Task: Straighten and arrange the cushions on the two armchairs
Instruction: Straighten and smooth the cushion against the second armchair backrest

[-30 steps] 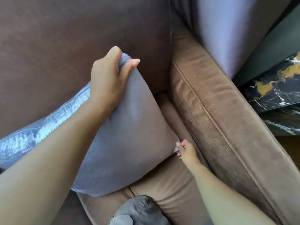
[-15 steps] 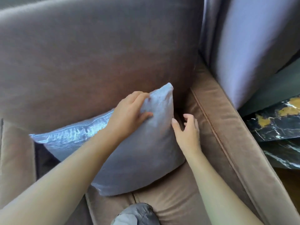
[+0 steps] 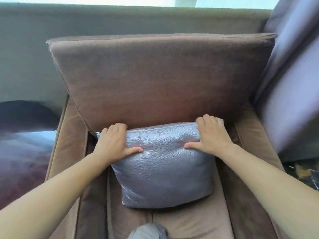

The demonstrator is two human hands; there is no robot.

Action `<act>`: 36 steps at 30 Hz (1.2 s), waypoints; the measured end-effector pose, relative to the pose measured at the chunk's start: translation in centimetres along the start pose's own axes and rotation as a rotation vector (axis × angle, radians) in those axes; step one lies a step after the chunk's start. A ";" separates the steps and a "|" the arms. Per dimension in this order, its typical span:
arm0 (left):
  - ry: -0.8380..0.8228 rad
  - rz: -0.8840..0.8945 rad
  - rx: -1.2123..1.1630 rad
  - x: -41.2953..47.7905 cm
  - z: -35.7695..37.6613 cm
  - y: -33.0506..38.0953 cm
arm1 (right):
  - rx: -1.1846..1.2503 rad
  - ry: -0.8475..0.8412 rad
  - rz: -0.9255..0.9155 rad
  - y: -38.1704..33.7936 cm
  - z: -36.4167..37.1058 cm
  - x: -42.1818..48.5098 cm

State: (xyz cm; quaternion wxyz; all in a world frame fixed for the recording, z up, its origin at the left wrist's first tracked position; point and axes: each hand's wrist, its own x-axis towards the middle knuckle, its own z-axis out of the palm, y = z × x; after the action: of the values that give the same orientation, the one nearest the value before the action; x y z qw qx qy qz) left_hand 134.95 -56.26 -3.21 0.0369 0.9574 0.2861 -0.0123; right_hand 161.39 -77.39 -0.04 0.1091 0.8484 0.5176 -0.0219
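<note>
A shiny grey-blue cushion stands upright in the middle of a brown armchair's seat, leaning on the large brown back cushion. My left hand grips its top left corner, fingers curled over the top edge and thumb on the front. Over at the top right corner, my right hand holds the cushion in the same way. The cushion's upper edge is level.
Brown armrests run along the left and right of the seat. A purple curtain hangs at the right. A dark marble surface shows at the lower right. My grey-clad knee is at the bottom.
The cushion went from leaning in the right corner to standing centred against the back cushion. My right hand moved from its side up to the top right corner; the view pulled back.
</note>
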 end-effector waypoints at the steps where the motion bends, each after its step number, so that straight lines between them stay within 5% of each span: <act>1: 0.022 0.014 -0.009 0.2 0.0 0.1 | -0.014 0.027 0.027 0.4 0.2 -0.1; 13: 0.088 -0.062 0.094 0.6 -0.5 1.3 | 0.085 0.087 0.210 -0.4 1.0 -0.6; 19: 0.202 -0.585 -0.360 -5.4 1.2 2.6 | 0.678 0.107 0.681 -2.1 3.6 -5.1; 22: 0.166 -0.863 -0.899 -7.5 2.6 4.2 | 1.043 0.054 0.848 -3.7 4.5 -6.4; 29: 0.109 -0.774 -1.326 -8.6 5.6 6.4 | 1.266 -0.003 0.823 -4.9 4.5 -7.0; 36: 0.089 -0.795 -1.306 -8.2 5.6 6.1 | 1.040 -0.268 0.611 -2.2 2.7 -7.9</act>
State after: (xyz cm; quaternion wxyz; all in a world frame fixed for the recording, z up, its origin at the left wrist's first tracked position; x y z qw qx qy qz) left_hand 131.46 -66.27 -8.00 0.5766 0.5659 0.5593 0.1854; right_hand 156.02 -83.89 -1.86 -0.2531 0.8903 0.1545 -0.3456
